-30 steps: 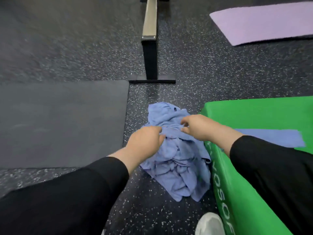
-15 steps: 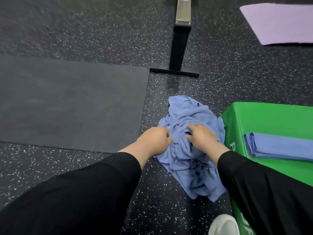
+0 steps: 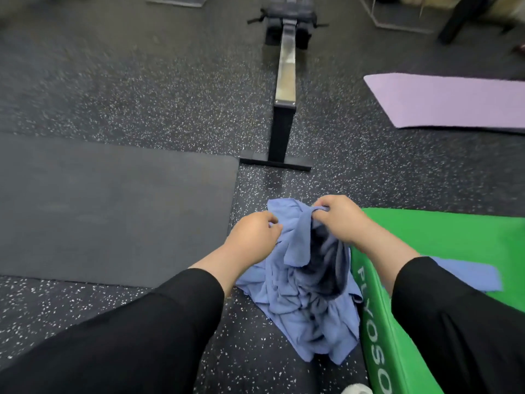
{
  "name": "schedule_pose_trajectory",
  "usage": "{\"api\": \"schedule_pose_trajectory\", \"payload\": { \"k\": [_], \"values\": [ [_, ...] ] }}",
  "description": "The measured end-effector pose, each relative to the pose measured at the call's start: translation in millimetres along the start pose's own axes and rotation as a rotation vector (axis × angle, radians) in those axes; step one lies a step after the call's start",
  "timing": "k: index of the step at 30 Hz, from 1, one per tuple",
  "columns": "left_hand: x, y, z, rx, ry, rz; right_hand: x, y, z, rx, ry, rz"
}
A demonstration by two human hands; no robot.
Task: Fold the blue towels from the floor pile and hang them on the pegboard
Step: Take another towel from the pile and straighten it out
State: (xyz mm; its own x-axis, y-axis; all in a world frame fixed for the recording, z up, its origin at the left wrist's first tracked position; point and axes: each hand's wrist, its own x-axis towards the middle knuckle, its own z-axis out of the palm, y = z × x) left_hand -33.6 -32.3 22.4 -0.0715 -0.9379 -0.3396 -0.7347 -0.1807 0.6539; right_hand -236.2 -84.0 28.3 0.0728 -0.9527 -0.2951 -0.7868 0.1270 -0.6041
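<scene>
Beside the green box (image 3: 454,240), the left hand (image 3: 252,237) and right hand (image 3: 338,220), just now pressed into the towel pile (image 3: 309,317), each pinch one blue towel (image 3: 295,237), lifting it free for folding.

Blue towels (image 3: 309,302), black sleeves (image 3: 147,336), bright green box (image 3: 443,240) with white lettering, lilac mat (image 3: 449,100), dark grey mat (image 3: 113,211), black floor (image 3: 142,103) speckled white

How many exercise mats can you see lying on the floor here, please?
2: a dark grey mat at left, beside the towel pile, and a lilac mat at upper right. Others may lie out of view.
</scene>
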Motion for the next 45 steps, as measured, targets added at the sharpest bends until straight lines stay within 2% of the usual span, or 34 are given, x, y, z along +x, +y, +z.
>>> {"api": "schedule_pose_trajectory", "payload": {
  "k": [4,8,12,17,19,23,26,31,36,39,45],
  "values": [
    [-48,49,-32,-0.195,0.076,0.078,-61,-47,-47,0.173,0.109,-0.053],
    [-98,65,-47,-0.268,0.042,0.153,-122,-82,-68,0.188,0.213,-0.124],
    [-128,61,-45,-0.141,0.071,0.201,-161,-99,-67,0.216,0.209,-0.185],
    [-135,54,-50,-0.146,0.203,0.216,-177,-94,-55,0.172,0.231,-0.176],
    [-134,46,-59,-0.228,0.211,0.182,-174,-84,-52,0.129,0.205,-0.172],
    [-126,35,-74,-0.542,0.14,0.083,-167,-75,-49,0.094,0.073,-0.265],
    [-121,36,-74,-0.673,0.086,0.016,-158,-78,-45,0.083,0.13,-0.372],
    [-119,43,-79,-0.58,0.062,0.01,-146,-82,-40,0.046,0.165,-0.39],
    [-120,46,-78,-0.008,0.182,0.17,-138,-84,-40,0.175,0.103,-0.348],
    [-122,52,-75,0.011,0.159,0.288,-138,-89,-41,0.249,0.079,-0.338],
    [-120,60,-61,-0.059,0.081,0.272,-137,-89,-42,0.361,0.001,-0.307]
  ]
}}
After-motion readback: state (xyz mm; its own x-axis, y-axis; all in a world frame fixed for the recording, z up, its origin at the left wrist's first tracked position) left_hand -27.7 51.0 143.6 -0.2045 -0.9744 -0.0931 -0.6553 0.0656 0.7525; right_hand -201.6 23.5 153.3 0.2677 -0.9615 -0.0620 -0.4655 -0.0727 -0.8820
